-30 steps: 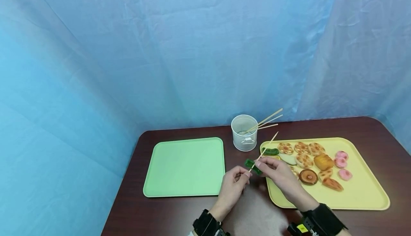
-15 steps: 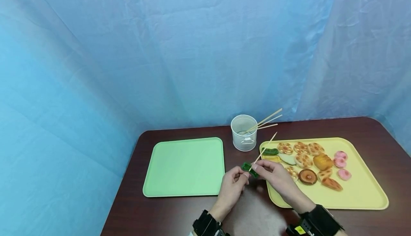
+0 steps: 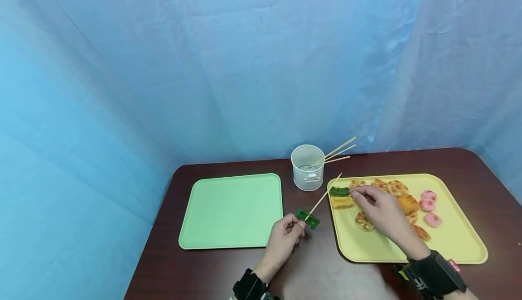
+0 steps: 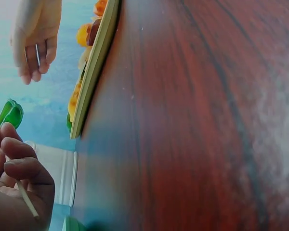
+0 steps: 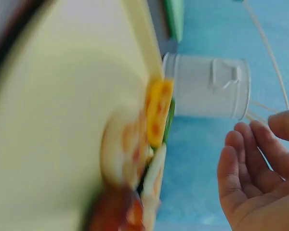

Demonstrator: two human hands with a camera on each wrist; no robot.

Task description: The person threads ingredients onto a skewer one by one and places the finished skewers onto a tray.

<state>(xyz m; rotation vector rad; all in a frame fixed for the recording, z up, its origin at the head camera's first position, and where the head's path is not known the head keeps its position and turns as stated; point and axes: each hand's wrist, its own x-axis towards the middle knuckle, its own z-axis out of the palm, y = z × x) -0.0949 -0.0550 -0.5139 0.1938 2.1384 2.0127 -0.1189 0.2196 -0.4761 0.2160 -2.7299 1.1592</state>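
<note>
My left hand [image 3: 281, 239] pinches a thin wooden skewer [image 3: 326, 193] near its lower end, between the two trays. Threaded on that skewer just above the fingertips is a green pepper piece [image 3: 308, 219], also visible in the left wrist view as a glossy green piece [image 4: 11, 113]. My right hand [image 3: 383, 211] hovers over the yellow tray [image 3: 456, 245], fingers loosely bent and nothing between them in the right wrist view. In the head view its fingertips overlap the end of another green pepper piece [image 3: 340, 191]. Some food pieces are hidden beneath this hand.
Around it on the yellow tray lie a yellow grilled piece [image 3: 342, 202], a lotus root slice [image 3: 364, 222], an orange-yellow chunk [image 3: 408, 204] and pink rings [image 3: 432, 220]. A white bucket [image 3: 307, 168] with several skewers [image 3: 342, 147] stands behind. A green tray [image 3: 232, 214] lies left.
My right hand has let go of the pepper piece on the skewer and moved right over the yellow tray. The left hand has shifted slightly left with skewer and pepper.
</note>
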